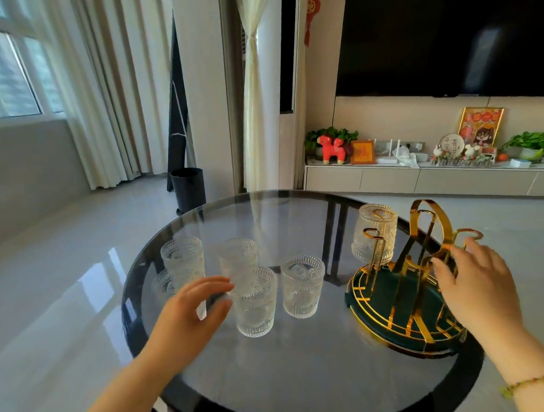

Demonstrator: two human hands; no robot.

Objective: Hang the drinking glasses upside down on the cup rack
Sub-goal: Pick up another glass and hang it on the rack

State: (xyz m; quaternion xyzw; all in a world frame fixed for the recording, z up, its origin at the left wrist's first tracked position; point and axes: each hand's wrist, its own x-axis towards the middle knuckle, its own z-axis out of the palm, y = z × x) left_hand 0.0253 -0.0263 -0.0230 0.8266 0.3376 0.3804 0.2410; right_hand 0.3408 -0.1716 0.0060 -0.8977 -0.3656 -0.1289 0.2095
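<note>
A gold wire cup rack (420, 240) stands on a dark green round tray (388, 312) at the right of a round glass table (301, 368). One ribbed glass (375, 233) hangs upside down on a far-left prong. Several upright ribbed glasses stand at the table's left and middle: one nearest me (255, 302), one to its right (303, 286), others behind (183, 258). My left hand (194, 304) hovers open, fingers curled, just left of the nearest glass. My right hand (473, 279) is open, its fingertips at the rack's right prongs.
The table edge curves close to me at the bottom. Beyond it lie a pale tiled floor, a black bin (188, 188) by the curtains, and a low TV cabinet (417, 177) with ornaments at the back right.
</note>
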